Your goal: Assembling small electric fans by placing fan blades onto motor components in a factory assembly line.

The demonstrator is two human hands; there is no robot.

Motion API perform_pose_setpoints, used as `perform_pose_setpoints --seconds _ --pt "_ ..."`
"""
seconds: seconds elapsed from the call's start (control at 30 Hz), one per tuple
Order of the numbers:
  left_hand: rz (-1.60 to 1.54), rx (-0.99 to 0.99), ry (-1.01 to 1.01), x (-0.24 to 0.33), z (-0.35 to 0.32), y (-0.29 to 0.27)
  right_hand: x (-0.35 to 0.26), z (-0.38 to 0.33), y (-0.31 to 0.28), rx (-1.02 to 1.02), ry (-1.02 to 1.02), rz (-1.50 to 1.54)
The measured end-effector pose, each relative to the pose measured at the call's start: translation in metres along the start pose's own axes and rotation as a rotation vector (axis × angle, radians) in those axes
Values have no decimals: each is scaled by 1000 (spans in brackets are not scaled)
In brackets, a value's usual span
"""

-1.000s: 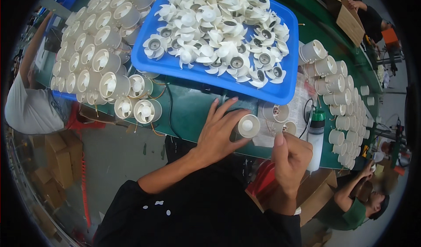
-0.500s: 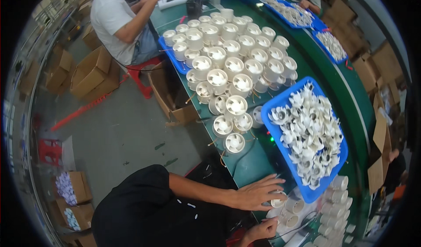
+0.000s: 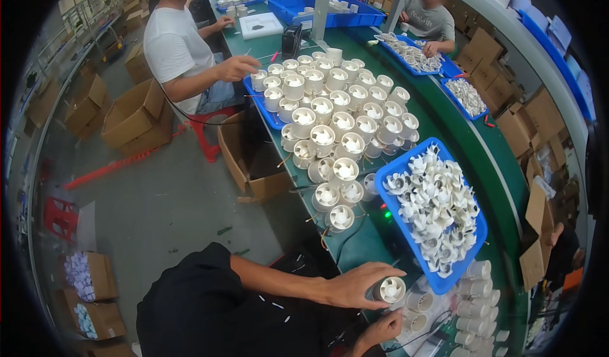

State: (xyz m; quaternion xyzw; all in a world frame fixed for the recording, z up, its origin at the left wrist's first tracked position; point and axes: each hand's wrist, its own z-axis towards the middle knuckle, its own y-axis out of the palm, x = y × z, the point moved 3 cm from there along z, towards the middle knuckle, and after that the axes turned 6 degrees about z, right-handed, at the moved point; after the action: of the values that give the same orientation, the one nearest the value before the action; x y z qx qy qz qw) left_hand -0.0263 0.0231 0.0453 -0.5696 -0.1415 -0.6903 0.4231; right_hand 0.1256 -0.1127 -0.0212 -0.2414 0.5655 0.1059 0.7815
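Observation:
My left hand (image 3: 349, 287) grips a round white fan (image 3: 391, 290) by its side, thumb and fingers around the housing, with its blades facing up. Below it, close to the table edge, my right hand (image 3: 382, 329) is closed, its fingers curled; whatever they hold is hidden. Beside both hands lie white cylindrical housings (image 3: 419, 302) on a clear plastic sheet. A blue tray (image 3: 388, 201) heaped with loose white fan blades stands just beyond my hands. Farther left, many assembled white fans (image 3: 340, 217) with short wires stand in stacked rows.
More white housings (image 3: 474, 307) are lined up at the right. A dark cable (image 3: 438, 324) runs beside my right hand. An open cardboard box (image 3: 254, 186) stands on the floor by the green table. Across it, a co-worker's hand (image 3: 238, 67) reaches over the far fans.
My left hand, earlier spread over a fan, now grips it, turned with its blades showing. My right hand remains closed. The seated co-worker's hand has come down to the fans. The view has tilted up.

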Motion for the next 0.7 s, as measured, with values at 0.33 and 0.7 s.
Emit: perform_pose_setpoints --seconds 0.33,0.7 --pt "168 96 -201 20 -31 -141 -9 -4 -3 63 -21 -6" --pt "446 -387 -623 -4 -94 -158 -314 15 40 -1115 -992 457"
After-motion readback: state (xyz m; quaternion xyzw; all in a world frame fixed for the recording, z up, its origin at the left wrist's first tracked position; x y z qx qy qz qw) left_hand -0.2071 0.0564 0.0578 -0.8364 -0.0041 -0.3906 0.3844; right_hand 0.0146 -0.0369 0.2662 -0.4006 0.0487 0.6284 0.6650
